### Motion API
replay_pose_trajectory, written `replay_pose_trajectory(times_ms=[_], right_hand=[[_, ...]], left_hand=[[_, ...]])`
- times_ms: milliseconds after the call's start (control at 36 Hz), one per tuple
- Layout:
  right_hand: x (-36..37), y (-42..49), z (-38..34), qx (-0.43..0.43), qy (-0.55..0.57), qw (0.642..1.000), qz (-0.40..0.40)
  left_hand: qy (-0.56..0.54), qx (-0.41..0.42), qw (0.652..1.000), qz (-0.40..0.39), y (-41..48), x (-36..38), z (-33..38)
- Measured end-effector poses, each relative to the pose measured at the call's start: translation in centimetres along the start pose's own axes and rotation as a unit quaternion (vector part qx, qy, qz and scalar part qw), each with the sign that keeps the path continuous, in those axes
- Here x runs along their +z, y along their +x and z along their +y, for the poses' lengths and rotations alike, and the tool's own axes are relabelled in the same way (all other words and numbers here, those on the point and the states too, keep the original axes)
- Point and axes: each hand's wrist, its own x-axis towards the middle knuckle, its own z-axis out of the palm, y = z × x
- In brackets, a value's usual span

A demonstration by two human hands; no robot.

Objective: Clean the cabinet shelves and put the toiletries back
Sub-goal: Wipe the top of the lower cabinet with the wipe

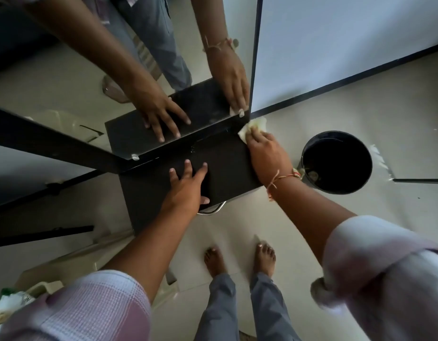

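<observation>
A dark, bare cabinet shelf (pixel 227 166) juts out below a mirror. My left hand (pixel 188 185) lies flat on its front part, fingers spread and thumb hooked over the front edge. My right hand (pixel 267 153) presses a pale yellow cloth (pixel 252 126) against the shelf's far right corner where it meets the mirror. Both hands and the shelf are reflected in the mirror (pixel 65 77). No toiletries stand on the shelf.
A black bucket (pixel 336 163) stands on the pale tiled floor to the right of the shelf. A metal handle (pixel 213 210) shows below the shelf's front. My bare feet (pixel 240 259) are below. A packet and pale items (pixel 8 303) lie at lower left.
</observation>
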Motion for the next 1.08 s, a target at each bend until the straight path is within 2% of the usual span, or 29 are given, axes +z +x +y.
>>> replay_pose_trajectory(times_ms=[222,361,528,639,750,917,1083], right_hand=[[1.5,-11.0,0.5,0.015,0.018,1.000,-0.011],[2.7,-13.7,-1.4,-0.042,-0.037,0.997,-0.045],[2.2,-8.2,-2.0,-0.033,-0.044,0.997,-0.045],[1.2,-2.5,-3.0,0.104,-0.063,0.992,0.019],[1.2,0.9,-4.4,0.181,0.028,0.979,0.084],[2.4,1.1,-5.9,0.135,0.040,0.980,0.137],[3.4,0.9,-9.8,0.093,0.087,0.985,0.117]], left_hand=[[-0.001,-0.004,1.000,-0.001,0.0,0.2,0.0],[0.005,-0.003,1.000,0.001,0.1,0.3,-0.2],[0.007,-0.003,1.000,0.000,0.1,0.2,-0.2],[0.011,-0.001,1.000,-0.001,0.2,0.2,-0.3],[0.022,0.010,1.000,0.008,0.4,0.5,-0.6],[0.022,0.023,0.999,0.010,0.6,0.7,-0.9],[-0.010,0.057,0.998,0.033,0.0,0.2,-1.8]])
